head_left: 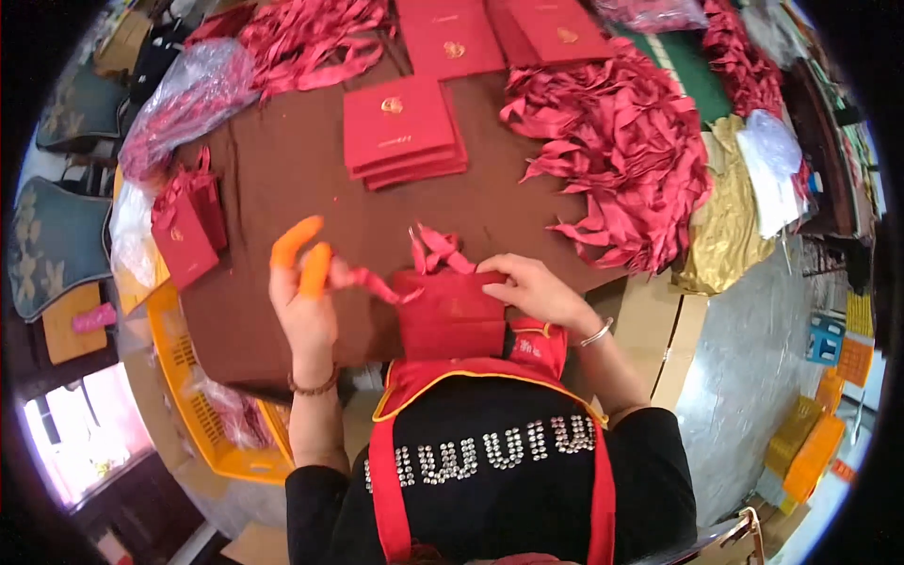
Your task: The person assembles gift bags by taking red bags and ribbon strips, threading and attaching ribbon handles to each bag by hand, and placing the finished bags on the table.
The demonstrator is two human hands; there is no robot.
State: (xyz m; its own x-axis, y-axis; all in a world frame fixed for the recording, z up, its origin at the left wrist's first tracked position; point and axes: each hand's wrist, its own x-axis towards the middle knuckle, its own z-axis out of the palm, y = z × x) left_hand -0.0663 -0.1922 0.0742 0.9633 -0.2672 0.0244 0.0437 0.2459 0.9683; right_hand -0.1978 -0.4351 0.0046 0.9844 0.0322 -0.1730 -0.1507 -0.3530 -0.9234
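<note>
A red paper gift bag [452,325] lies in front of me at the near edge of the table, against my apron. Closed on its upper right corner is my right hand [539,290], thumb and fingers pinching the paper. My left hand [306,306], with orange finger covers [299,243] on two fingers, is raised to the left of the bag. From it a red ribbon [375,282] runs to the bag's upper left side. Another looped piece of ribbon [438,250] stands above the bag's top edge. The exact grip of my left fingertips is partly hidden.
Stacked flat red bags [400,122] lie ahead on the brown tablecloth [282,141]. A big heap of red ribbons [626,151] is at the right, beside gold wrapping [730,226]. Upright bags with ribbon handles [186,235] stand left, above an orange crate [202,414].
</note>
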